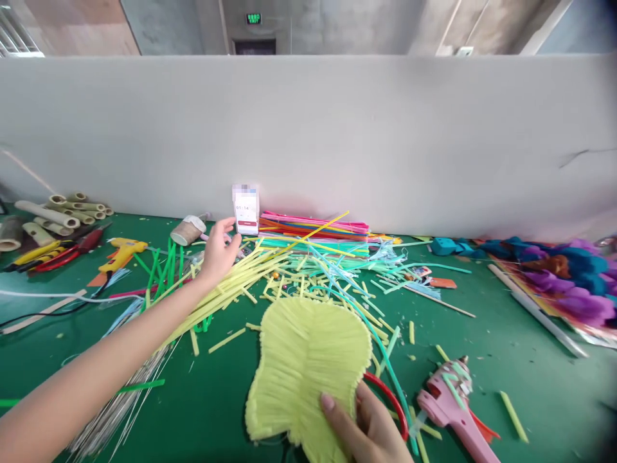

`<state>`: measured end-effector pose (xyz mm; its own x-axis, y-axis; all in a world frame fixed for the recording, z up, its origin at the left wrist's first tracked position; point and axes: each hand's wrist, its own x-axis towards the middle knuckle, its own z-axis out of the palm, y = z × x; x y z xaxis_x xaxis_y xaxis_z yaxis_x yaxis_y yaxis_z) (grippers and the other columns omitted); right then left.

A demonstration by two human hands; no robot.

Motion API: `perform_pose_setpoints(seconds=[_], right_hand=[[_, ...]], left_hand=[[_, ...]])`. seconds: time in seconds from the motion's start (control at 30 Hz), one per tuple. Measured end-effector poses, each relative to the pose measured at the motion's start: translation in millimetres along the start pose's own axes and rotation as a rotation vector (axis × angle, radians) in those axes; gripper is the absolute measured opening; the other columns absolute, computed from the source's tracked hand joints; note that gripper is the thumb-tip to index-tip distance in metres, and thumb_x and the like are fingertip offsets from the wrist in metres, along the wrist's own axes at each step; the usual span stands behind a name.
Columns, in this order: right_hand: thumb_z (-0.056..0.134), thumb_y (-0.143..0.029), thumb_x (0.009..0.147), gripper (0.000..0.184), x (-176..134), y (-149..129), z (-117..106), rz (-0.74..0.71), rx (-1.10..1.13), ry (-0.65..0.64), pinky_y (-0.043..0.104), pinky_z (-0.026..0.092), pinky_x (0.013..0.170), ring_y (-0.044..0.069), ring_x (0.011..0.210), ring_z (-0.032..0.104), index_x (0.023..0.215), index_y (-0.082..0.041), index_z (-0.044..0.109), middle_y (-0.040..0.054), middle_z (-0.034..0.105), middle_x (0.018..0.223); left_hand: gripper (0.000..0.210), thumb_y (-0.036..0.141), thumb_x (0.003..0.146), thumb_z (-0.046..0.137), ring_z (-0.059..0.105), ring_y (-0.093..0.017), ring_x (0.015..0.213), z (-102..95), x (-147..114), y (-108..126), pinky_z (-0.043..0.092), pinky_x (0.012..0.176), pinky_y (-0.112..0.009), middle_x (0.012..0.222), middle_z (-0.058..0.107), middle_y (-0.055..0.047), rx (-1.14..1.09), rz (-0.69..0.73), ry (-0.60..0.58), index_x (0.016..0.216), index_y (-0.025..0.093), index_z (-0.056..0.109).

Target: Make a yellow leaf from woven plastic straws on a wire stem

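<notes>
My right hand [361, 427] pinches a pale yellow-green, leaf-shaped piece [308, 354] built from rows of pipe cleaners, thumb on its front face. Behind it shows the red handle [389, 395] of what look like scissors; whether the hand holds that too is hidden. My left hand [222, 254] reaches far forward with thumb and fingers apart, close beside an upright phone [246, 209] with a timer on its screen. I cannot tell whether the fingertips touch it. Beneath that forearm lies a bundle of yellow pipe cleaners [231, 276].
A pink glue gun [450, 402] lies at right front, a yellow glue gun [120, 254] at left near pliers [72, 251] and bamboo tubes [72, 212]. Coloured pipe cleaners [313, 225] are stacked against the grey partition [337, 141]. Purple and blue petals [573, 276] cover the right. Thin wires [130, 392] lie front left.
</notes>
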<state>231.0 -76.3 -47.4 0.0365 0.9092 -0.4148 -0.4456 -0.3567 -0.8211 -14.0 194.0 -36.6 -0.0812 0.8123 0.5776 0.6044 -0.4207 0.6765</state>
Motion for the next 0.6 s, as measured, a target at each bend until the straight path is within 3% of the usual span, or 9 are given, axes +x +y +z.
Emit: perform_pose_setpoints(seconds=[0.1, 0.17, 0.23, 0.33, 0.43, 0.5, 0.6], right_hand=[[0.081, -0.049, 0.068, 0.055, -5, -7, 4, 0.005, -0.015, -0.012, 0.042, 0.056, 0.080, 0.034, 0.105, 0.067, 0.111, -0.019, 0.064, 0.0139, 0.073, 0.112], [0.081, -0.048, 0.068, 0.054, -7, -9, 5, 0.000, -0.023, -0.016, 0.043, 0.057, 0.079, 0.035, 0.102, 0.068, 0.110, -0.018, 0.065, 0.0143, 0.073, 0.109], [0.082, -0.048, 0.067, 0.055, -6, -7, 5, -0.036, 0.009, -0.043, 0.045, 0.056, 0.080, 0.035, 0.102, 0.068, 0.108, -0.016, 0.065, 0.0151, 0.073, 0.109], [0.084, -0.047, 0.064, 0.054, 0, -1, 3, -0.097, 0.085, -0.102, 0.045, 0.054, 0.085, 0.034, 0.104, 0.068, 0.104, -0.015, 0.066, 0.0155, 0.074, 0.108], [0.085, -0.047, 0.064, 0.054, 7, 6, -2, -0.089, 0.096, -0.127, 0.045, 0.054, 0.087, 0.034, 0.105, 0.067, 0.104, -0.016, 0.065, 0.0151, 0.074, 0.107], [0.085, -0.047, 0.064, 0.056, 9, 8, -4, -0.082, 0.099, -0.126, 0.046, 0.053, 0.088, 0.034, 0.106, 0.067, 0.106, -0.017, 0.064, 0.0147, 0.073, 0.109], [0.085, -0.046, 0.064, 0.058, 9, 9, -6, -0.077, 0.118, -0.116, 0.047, 0.052, 0.090, 0.034, 0.108, 0.066, 0.108, -0.017, 0.064, 0.0143, 0.073, 0.111]], left_hand=[[0.038, 0.031, 0.092, 0.049, 0.057, -0.022, 0.121, -7.8, -37, 24, 0.049, 0.097, -0.036, 0.131, 0.058, -0.011, -0.020, 0.021, -0.098, 0.128, 0.022, 0.047], [0.040, 0.034, 0.091, 0.052, 0.054, -0.023, 0.125, -8.8, -42, 30, 0.046, 0.101, -0.036, 0.134, 0.056, -0.010, 0.000, 0.037, -0.133, 0.129, 0.023, 0.047], [0.048, 0.036, 0.085, 0.061, 0.052, -0.027, 0.125, -7.1, -25, 23, 0.043, 0.104, -0.041, 0.133, 0.055, -0.013, 0.052, 0.018, -0.122, 0.129, 0.020, 0.047], [0.064, 0.031, 0.071, 0.075, 0.051, -0.034, 0.124, -2.6, 26, -1, 0.037, 0.106, -0.050, 0.126, 0.059, -0.018, 0.143, -0.075, -0.080, 0.125, 0.014, 0.048], [0.065, 0.033, 0.067, 0.078, 0.055, -0.037, 0.119, 3.8, 71, -26, 0.041, 0.101, -0.051, 0.121, 0.063, -0.022, 0.196, -0.179, -0.091, 0.121, 0.011, 0.049], [0.065, 0.035, 0.066, 0.078, 0.057, -0.038, 0.118, 10.3, 84, -39, 0.043, 0.099, -0.049, 0.124, 0.062, -0.024, 0.213, -0.233, -0.106, 0.120, 0.011, 0.050], [0.061, 0.034, 0.068, 0.078, 0.061, -0.035, 0.114, 22.2, 83, -49, 0.045, 0.098, -0.045, 0.124, 0.064, -0.020, 0.214, -0.266, -0.141, 0.118, 0.014, 0.052]])
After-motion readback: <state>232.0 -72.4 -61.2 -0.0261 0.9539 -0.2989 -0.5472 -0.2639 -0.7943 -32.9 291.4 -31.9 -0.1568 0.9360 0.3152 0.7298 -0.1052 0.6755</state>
